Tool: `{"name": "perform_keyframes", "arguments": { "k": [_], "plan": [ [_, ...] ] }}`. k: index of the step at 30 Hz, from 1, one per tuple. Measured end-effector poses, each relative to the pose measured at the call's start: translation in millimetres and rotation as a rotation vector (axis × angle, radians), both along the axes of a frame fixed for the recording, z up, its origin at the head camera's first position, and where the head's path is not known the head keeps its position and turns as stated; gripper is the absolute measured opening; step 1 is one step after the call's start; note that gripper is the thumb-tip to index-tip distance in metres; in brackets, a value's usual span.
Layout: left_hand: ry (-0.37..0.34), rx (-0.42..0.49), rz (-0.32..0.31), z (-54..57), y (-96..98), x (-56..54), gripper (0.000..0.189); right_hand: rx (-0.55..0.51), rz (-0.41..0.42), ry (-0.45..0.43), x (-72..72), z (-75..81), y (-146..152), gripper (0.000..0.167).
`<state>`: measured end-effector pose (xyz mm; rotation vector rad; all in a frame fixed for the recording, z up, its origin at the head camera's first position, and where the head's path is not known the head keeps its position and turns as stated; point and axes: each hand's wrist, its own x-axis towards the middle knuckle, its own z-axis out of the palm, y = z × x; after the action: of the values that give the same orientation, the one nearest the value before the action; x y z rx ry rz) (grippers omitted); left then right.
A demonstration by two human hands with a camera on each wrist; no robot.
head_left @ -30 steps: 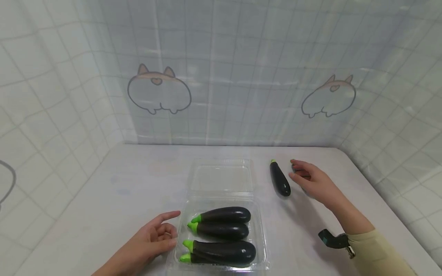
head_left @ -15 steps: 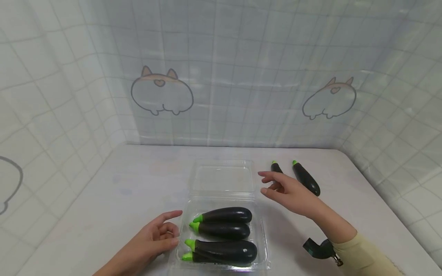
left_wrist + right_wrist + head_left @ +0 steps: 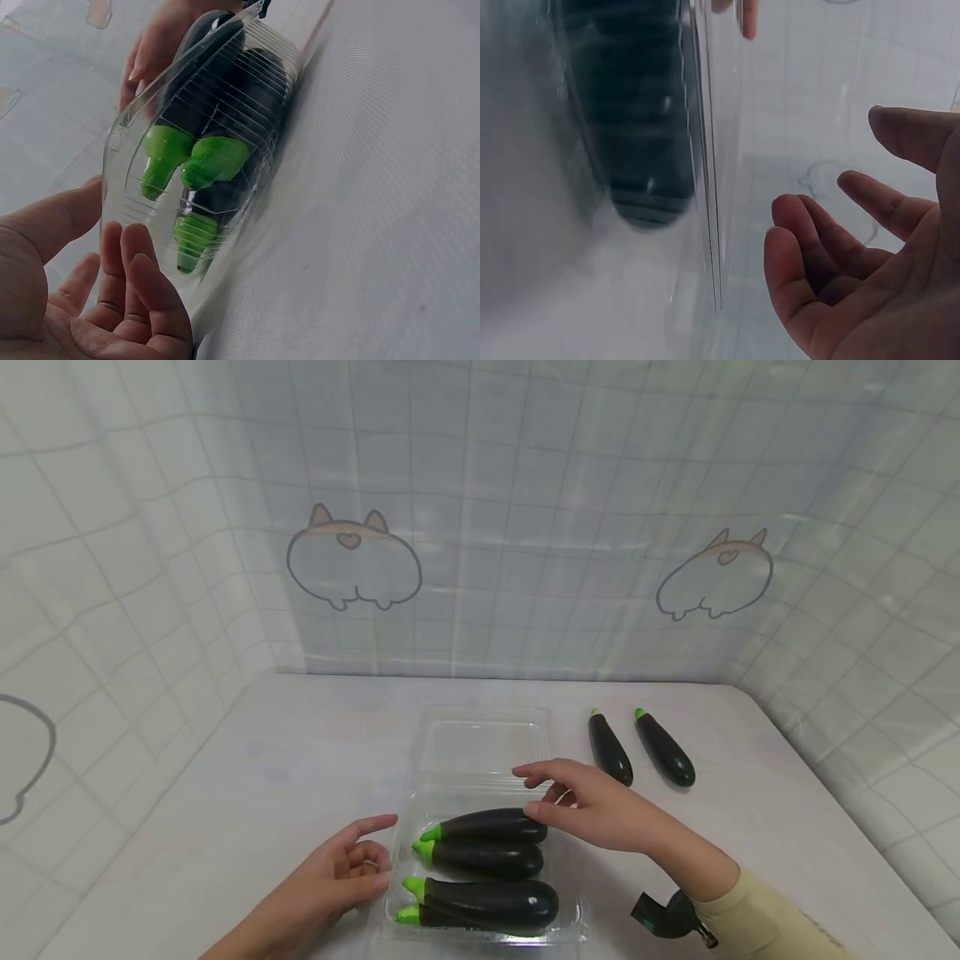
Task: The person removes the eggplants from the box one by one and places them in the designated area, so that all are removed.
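Observation:
A clear plastic clamshell box [image 3: 573, 893] stands before me, its lid [image 3: 483, 743] folded back flat behind it. Several dark eggplants [image 3: 487, 860] with bright green stems lie in its tray, stems to the left. My left hand [image 3: 341, 872] rests at the box's left wall, fingertips right at the plastic and nothing in its grasp; the left wrist view shows the green stems [image 3: 214, 161] through that wall. Over the back right corner of the box hovers my right hand [image 3: 585, 802], loosely bent and holding nothing. It overlaps the rear eggplant [image 3: 487, 825] in the head view.
Two more eggplants lie on the white table, one [image 3: 609, 750] right of the lid and another [image 3: 666, 750] farther right. A tiled curtain [image 3: 510, 543] with cartoon outlines encloses the back and sides. A black wrist mount [image 3: 667, 917] hangs at my right sleeve.
My right hand has swept left from beside the far right eggplant, past the nearer one, to above the box. Both loose eggplants are now uncovered. My left hand has stayed at the wall.

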<state>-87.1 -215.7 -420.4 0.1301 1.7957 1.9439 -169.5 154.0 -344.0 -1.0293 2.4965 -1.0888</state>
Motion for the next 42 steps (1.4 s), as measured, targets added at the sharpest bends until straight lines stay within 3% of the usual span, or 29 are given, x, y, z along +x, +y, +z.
{"name": "perform_keyframes", "arguments": {
  "k": [11,24,33,42],
  "plan": [
    [0.01,-0.003,0.002,-0.5,0.9,-0.3,0.074,-0.004,0.174,-0.112,14.2,-3.7,-22.5,0.046],
    [0.008,-0.015,0.012,-2.3,0.6,-1.0,0.073,0.09,0.394,-0.05,25.0,-10.1,-35.1,0.042],
    [0.009,-0.008,0.008,-1.9,0.6,-1.6,0.073,0.129,0.451,-0.014,29.4,-14.6,-39.1,0.04],
    [0.006,-0.007,0.004,-2.8,0.0,-2.6,0.074,0.171,0.448,0.021,31.1,-16.4,-40.2,0.044]
  ]
}}
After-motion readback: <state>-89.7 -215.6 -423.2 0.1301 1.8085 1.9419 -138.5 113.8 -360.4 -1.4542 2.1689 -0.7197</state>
